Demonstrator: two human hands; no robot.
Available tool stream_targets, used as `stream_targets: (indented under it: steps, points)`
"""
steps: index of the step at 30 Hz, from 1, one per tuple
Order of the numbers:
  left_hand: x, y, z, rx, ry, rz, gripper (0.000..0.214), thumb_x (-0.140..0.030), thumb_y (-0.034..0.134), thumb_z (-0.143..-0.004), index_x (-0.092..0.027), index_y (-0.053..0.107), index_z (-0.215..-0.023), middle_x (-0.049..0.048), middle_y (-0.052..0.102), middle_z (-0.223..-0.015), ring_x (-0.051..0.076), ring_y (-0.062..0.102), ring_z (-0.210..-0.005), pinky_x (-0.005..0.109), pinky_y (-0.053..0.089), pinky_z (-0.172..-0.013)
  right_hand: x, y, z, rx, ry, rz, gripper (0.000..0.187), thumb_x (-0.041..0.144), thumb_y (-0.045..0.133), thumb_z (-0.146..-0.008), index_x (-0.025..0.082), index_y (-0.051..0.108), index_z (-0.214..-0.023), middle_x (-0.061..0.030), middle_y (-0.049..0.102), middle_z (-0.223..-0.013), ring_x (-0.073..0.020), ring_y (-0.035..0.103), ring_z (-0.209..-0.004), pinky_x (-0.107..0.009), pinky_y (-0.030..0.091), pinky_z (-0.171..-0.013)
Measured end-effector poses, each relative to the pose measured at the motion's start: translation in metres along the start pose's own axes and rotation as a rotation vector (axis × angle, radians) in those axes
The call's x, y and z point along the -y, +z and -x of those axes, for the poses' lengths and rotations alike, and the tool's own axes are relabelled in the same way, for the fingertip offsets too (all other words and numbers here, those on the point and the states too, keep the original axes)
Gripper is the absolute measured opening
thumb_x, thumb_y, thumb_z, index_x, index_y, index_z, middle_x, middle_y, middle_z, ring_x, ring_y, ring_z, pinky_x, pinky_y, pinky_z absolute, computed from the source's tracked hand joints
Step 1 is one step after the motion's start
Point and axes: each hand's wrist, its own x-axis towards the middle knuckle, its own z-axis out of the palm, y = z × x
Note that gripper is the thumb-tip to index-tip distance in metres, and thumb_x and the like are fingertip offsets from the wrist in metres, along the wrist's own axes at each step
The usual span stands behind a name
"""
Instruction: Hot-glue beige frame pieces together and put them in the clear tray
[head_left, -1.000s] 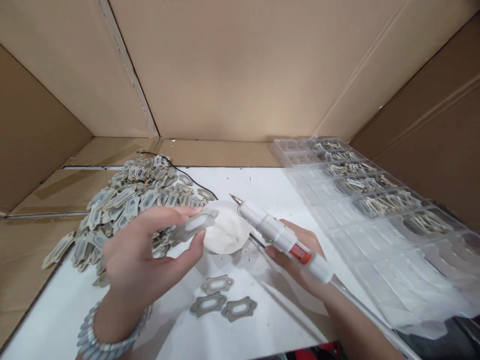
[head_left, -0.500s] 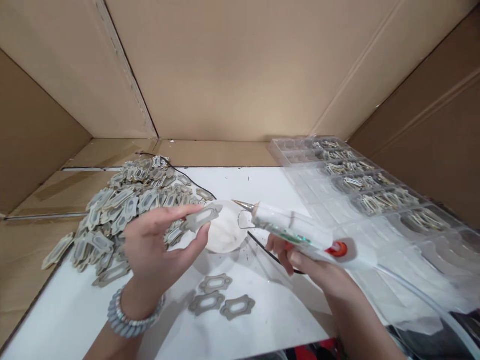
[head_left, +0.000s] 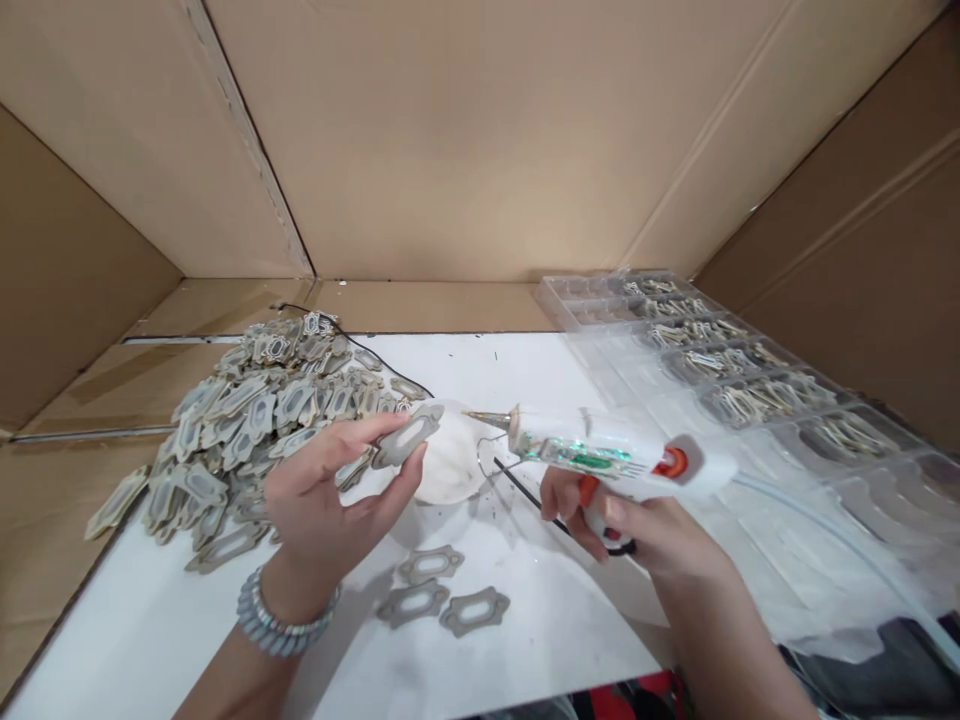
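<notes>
My left hand [head_left: 326, 492] pinches a flat grey oblong frame [head_left: 430, 420]; my right hand [head_left: 641, 522] grips a white plastic glue gun [head_left: 574, 438], its metal nozzle [head_left: 491, 418] near the frame.

Left hand [head_left: 330, 500] hid some of the grey-piece pile [head_left: 240, 425]; right hand [head_left: 656, 530] partly covered the grip [head_left: 598, 520] of the glue gun [head_left: 570, 440]; couldn't read its green marking [head_left: 594, 461].

Glue gun [head_left: 607, 435] glossy plastic (nozzle [head_left: 491, 417] metallic); held frame [head_left: 388, 453] matt; tray [head_left: 795, 520] clear plastic; wall [head_left: 480, 140] cardboard.
</notes>
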Motion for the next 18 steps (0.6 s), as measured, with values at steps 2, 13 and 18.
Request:
stream_targets:
  steps: [2, 13, 18]
  points:
    - [0.004, -0.001, 0.003, -0.043, 0.116, -0.100, 0.053, -0.005, 0.087, -0.063, -0.025, 0.052, -0.097, 0.0016, 0.078, -0.093, 0.018, 0.077, -0.074, 0.023, 0.060, -0.057, 0.000, 0.001, 0.000, 0.028, 0.049, -0.040, 0.041, 0.058, 0.070, -0.089, 0.017, 0.070, -0.083, -0.0019, 0.065, -0.075, -0.0053, 0.042, -0.040, -0.027, 0.037, -0.050]
    - [0.004, -0.003, 0.003, -0.066, 0.259, -0.154, 0.072, 0.001, 0.087, -0.064, -0.023, 0.048, -0.120, 0.0053, 0.077, -0.105, 0.018, 0.077, -0.080, 0.024, 0.060, -0.058, -0.009, 0.023, 0.005, 0.176, 0.247, -0.280, 0.050, 0.065, 0.068, -0.086, 0.016, 0.064, -0.080, 0.0023, 0.059, -0.066, -0.0041, 0.039, -0.039, -0.026, 0.026, -0.048]
    - [-0.003, 0.001, 0.001, -0.089, -0.138, 0.099, 0.062, -0.001, 0.083, -0.069, -0.026, 0.044, -0.109, -0.0024, 0.075, -0.096, 0.014, 0.076, -0.082, 0.022, 0.059, -0.067, -0.004, 0.026, 0.006, 0.062, 0.078, -0.214, 0.039, 0.055, 0.077, -0.083, 0.019, 0.062, -0.078, 0.0017, 0.057, -0.067, -0.0039, 0.035, -0.039, -0.024, 0.024, -0.041]
